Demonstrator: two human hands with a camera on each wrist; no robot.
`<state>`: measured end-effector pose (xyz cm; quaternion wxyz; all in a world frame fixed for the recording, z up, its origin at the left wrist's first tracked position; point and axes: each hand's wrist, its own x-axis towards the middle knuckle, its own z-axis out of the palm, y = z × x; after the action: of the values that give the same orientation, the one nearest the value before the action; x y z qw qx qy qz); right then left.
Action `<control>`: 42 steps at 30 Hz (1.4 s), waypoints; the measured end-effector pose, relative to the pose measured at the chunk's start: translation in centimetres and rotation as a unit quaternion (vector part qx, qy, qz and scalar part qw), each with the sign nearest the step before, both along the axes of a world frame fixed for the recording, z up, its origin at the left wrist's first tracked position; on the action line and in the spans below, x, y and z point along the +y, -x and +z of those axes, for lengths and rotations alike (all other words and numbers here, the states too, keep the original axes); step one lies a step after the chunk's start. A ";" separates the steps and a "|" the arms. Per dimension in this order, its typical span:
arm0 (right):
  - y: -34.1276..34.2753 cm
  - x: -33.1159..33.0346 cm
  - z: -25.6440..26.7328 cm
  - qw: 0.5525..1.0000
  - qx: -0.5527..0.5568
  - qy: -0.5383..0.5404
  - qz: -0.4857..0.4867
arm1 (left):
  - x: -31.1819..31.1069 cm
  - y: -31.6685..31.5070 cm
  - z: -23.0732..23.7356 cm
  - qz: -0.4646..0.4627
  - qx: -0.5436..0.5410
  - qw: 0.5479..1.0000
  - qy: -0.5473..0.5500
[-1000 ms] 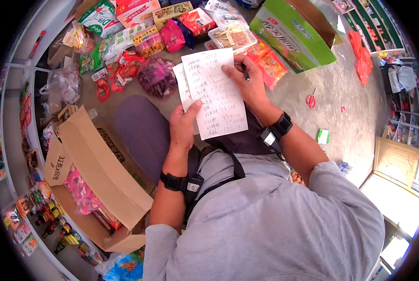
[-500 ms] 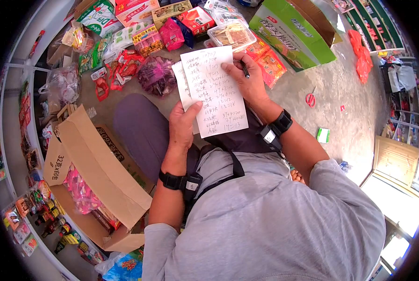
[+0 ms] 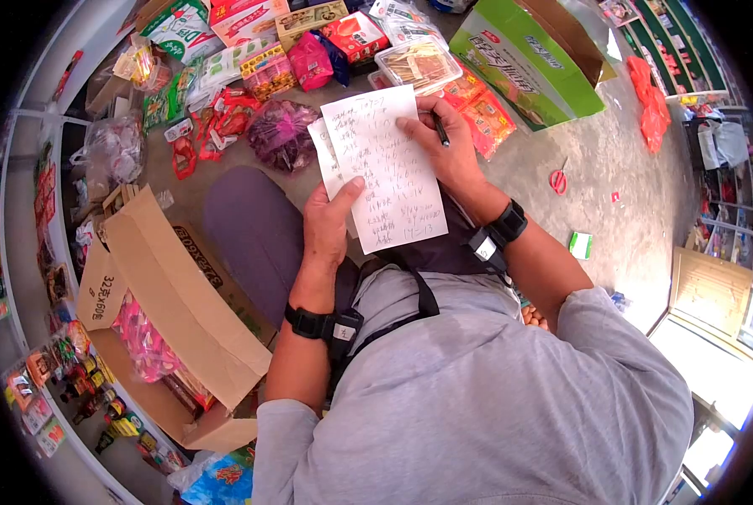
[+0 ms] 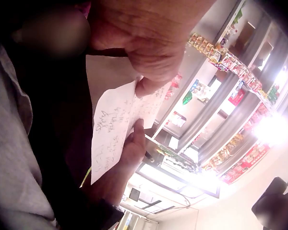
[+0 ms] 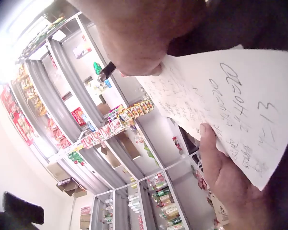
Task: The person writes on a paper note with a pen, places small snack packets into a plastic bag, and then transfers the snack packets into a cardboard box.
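Handwritten lines cover a white paper sheet (image 3: 389,198), held up in front of the person's lap. Behind its left edge shows a second sheet (image 3: 325,160). The left hand (image 3: 328,220) pinches the sheets at the lower left, thumb on the front. At the upper right edge, the right hand (image 3: 454,156) grips the paper with its thumb on top. A black pen (image 3: 440,130) sticks out of the right hand, and its dark end (image 5: 107,71) also shows in the right wrist view. Most fingers of both hands are hidden behind the paper.
Snack packs, a purple bag (image 3: 284,136) and a clear box of sticks (image 3: 418,67) lie ahead on the floor. An open carton (image 3: 183,295) stands at the left, a green box (image 3: 524,63) at the upper right. Red scissors (image 3: 559,180) lie at the right. Shelves line both sides.
The paper dipped a little toward the far side and back, its lower edge now slightly nearer the body than half a second ago. Both hands keep their hold.
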<state>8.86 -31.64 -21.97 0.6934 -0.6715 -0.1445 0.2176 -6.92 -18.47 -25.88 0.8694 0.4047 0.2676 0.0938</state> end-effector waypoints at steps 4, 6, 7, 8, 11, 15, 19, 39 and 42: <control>0.0 0.0 -0.1 1.000 -0.006 0.001 0.000 | -0.1 -0.1 0.0 0.004 0.004 1.000 -0.006; 0.1 0.0 0.0 1.000 -0.001 0.000 0.000 | -0.2 -0.2 0.0 0.006 0.005 1.000 -0.010; 0.1 0.0 0.0 1.000 -0.003 -0.005 0.001 | -0.2 -0.2 -0.1 0.007 0.006 1.000 -0.013; 0.0 0.0 -0.2 1.000 -0.004 -0.010 0.002 | -0.2 -0.2 0.0 0.006 0.005 1.000 -0.008; 0.1 -0.2 -0.4 1.000 -0.002 -0.018 0.002 | -0.2 -0.2 0.0 0.007 0.007 1.000 -0.006; 0.1 -0.1 -0.3 1.000 0.003 -0.020 0.003 | -0.3 -0.1 -0.5 0.013 0.008 0.999 -0.036; -0.2 0.0 -0.2 0.988 -0.125 -0.019 -0.088 | -0.3 -0.2 -0.7 0.026 -0.001 0.999 -0.039; 4.1 -2.1 4.8 0.996 -0.078 -0.037 0.001 | -0.4 -0.3 -0.5 0.036 0.010 0.999 -0.031; 4.8 -2.0 4.3 0.976 -0.215 -0.002 0.046 | -0.4 -0.3 -0.7 0.030 0.000 0.999 -0.038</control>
<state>4.06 -33.61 -17.63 0.6364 -0.6939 -0.3216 0.1000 -6.64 -18.85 -26.63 0.8502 0.4290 0.2760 0.1303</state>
